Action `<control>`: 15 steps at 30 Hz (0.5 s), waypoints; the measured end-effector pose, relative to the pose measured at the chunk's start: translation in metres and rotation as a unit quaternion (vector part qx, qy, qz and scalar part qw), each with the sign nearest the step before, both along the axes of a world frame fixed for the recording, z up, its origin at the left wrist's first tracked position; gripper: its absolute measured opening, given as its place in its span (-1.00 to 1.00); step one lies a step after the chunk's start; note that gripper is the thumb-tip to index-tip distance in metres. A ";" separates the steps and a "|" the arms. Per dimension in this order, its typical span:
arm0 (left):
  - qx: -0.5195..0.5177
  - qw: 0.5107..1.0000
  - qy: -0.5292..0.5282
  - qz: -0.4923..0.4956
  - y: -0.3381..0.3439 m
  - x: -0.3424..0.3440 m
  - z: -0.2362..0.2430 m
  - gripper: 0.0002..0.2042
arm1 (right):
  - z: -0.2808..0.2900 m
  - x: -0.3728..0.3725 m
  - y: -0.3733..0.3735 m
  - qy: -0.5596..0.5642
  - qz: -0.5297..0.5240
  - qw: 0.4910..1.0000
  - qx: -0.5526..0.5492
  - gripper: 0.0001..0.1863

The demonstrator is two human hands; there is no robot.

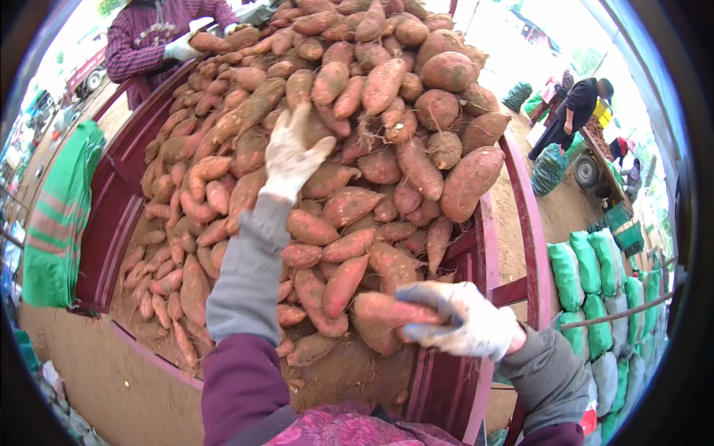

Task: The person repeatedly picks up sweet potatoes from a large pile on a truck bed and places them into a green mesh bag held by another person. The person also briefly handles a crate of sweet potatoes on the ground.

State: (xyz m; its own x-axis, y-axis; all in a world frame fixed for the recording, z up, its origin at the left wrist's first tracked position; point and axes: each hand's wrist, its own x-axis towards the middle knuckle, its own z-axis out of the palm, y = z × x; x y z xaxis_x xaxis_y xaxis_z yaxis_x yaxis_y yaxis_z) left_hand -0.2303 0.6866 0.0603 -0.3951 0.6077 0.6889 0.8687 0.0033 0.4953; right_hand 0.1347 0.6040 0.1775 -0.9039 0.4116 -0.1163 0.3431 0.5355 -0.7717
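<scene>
A large heap of reddish sweet potatoes (pixel 349 204), dusty with soil and rootlets, fills a dark red truck bed. My left hand (pixel 291 156), in a white glove, reaches onto the middle of the heap with its fingers spread and nothing gripped. At the near right, my right hand (pixel 468 320), in a white glove with blue-grey on the fingers, is closed round a slim sweet potato (pixel 387 308). That sweet potato points left, over others at the near edge of the heap.
Red rails (pixel 526 223) bound the bed at right. A green sack (pixel 63 215) hangs over the left side wall. At the far left, a co-worker in a checked shirt (pixel 141 44) handles a sweet potato. Full green sacks (pixel 587 267) are stacked at right; several people stand beyond.
</scene>
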 end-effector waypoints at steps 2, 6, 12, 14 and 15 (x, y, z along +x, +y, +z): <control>-0.103 0.976 0.179 0.075 0.052 0.020 0.028 -0.20 | -0.002 0.005 0.001 0.033 0.032 0.992 0.121 -0.40; -0.323 0.908 0.195 0.181 0.129 0.041 0.055 -0.17 | -0.002 0.014 0.004 0.031 0.052 0.982 0.180 -0.35; -0.274 0.942 0.068 0.183 0.131 0.031 0.030 -0.36 | -0.005 0.016 0.004 0.016 0.044 0.950 0.308 -0.29; -0.206 0.966 0.032 0.152 0.101 0.033 0.011 -0.37 | -0.005 0.016 0.004 0.018 0.045 0.954 0.296 -0.32; -0.235 0.962 0.042 0.135 0.083 0.041 -0.003 -0.39 | -0.005 0.016 0.004 0.021 0.047 0.955 0.292 -0.33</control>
State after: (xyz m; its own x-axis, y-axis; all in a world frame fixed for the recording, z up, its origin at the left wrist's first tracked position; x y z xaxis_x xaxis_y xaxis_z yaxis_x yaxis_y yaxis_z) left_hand -0.1893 0.7695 0.0573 -0.5369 0.7430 0.3997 0.8418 0.4404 0.3122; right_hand 0.1510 0.6082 0.1721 -0.9385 0.3126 0.1463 0.2481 0.9057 -0.3436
